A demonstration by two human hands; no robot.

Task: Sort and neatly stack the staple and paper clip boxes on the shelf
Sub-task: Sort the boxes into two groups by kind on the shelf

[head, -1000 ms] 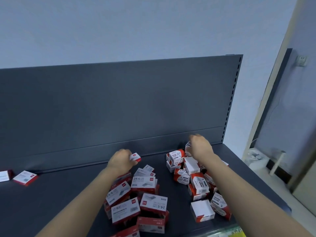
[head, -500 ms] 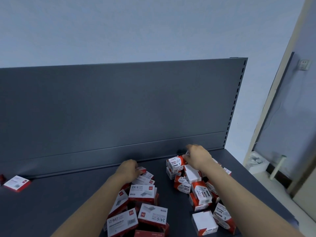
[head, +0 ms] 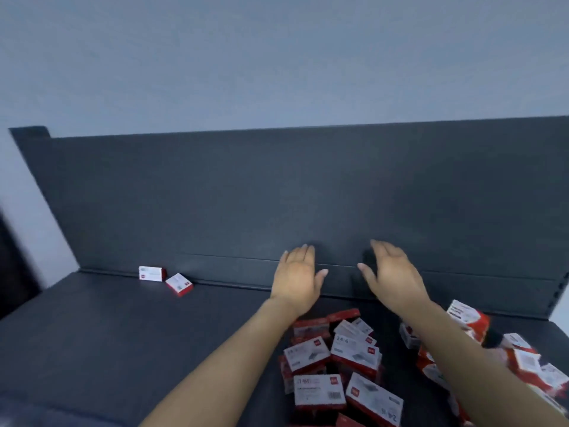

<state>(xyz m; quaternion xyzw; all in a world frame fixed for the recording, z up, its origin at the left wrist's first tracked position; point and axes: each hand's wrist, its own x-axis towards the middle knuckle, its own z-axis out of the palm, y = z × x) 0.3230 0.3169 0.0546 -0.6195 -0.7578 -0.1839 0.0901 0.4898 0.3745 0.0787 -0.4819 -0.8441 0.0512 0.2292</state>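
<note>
A heap of flat red-and-white staple boxes (head: 335, 362) marked 24/6 lies on the dark shelf (head: 154, 334) under my forearms. A second heap of squarer red-and-white paper clip boxes (head: 523, 359) sits at the right, partly hidden by my right arm. Two more small boxes (head: 164, 278) rest far left against the back panel. My left hand (head: 297, 280) and my right hand (head: 392, 278) are both raised above the heaps, palms down, fingers spread, holding nothing, close to the back panel.
The shelf's dark upright back panel (head: 277, 195) stands just behind my hands. Its right post with slots (head: 560, 291) marks the shelf's end. A pale wall (head: 277, 57) rises above.
Both hands have let go of the boxes they gripped and lifted up and left with open fingers. The view has swung left, bringing the two far-left boxes further in.
</note>
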